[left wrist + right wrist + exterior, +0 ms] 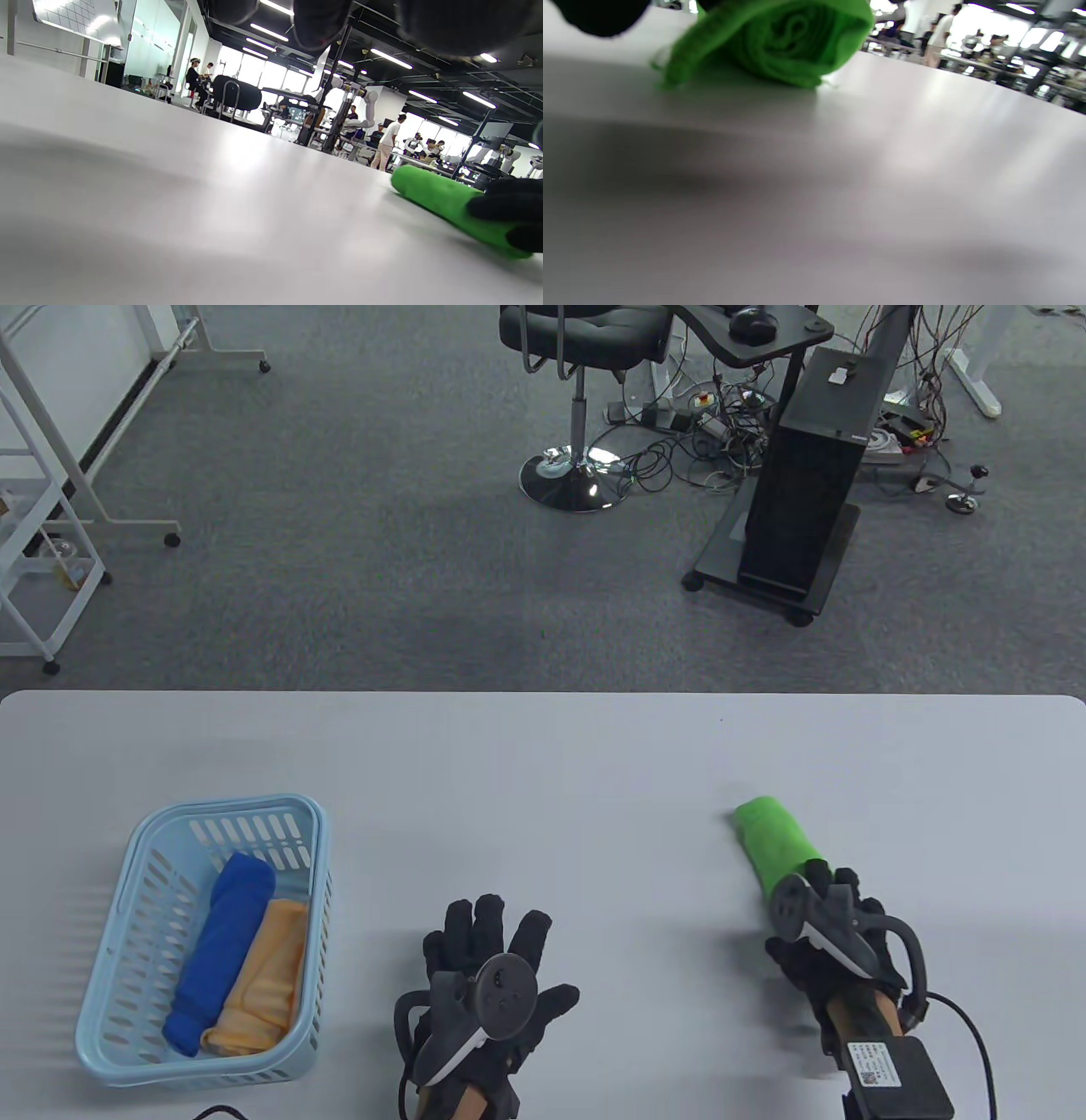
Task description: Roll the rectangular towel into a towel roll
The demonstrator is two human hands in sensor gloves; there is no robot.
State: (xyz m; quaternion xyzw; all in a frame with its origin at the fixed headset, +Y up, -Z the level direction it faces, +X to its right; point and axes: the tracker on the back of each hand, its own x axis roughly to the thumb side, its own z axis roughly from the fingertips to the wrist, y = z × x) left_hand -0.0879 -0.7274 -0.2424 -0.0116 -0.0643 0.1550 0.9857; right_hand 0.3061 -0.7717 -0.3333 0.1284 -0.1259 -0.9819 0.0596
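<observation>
Table view shows three rolled towels: one green roll (774,846) on the worktop (543,763), its near end gripped by my right hand (836,937), and blue (222,950) and orange (259,980) rolls side by side inside the basket (110,1027). My left hand (492,976) lies flat, fingers spread.

The table view looks steeply down from above the near edge of the white table (543,763), taking in the carpeted floor beyond. Both wrist views sit low, almost skimming the tabletop, facing out across it toward the room. All three share the green towel roll (774,844), closest in the right wrist view.
</observation>
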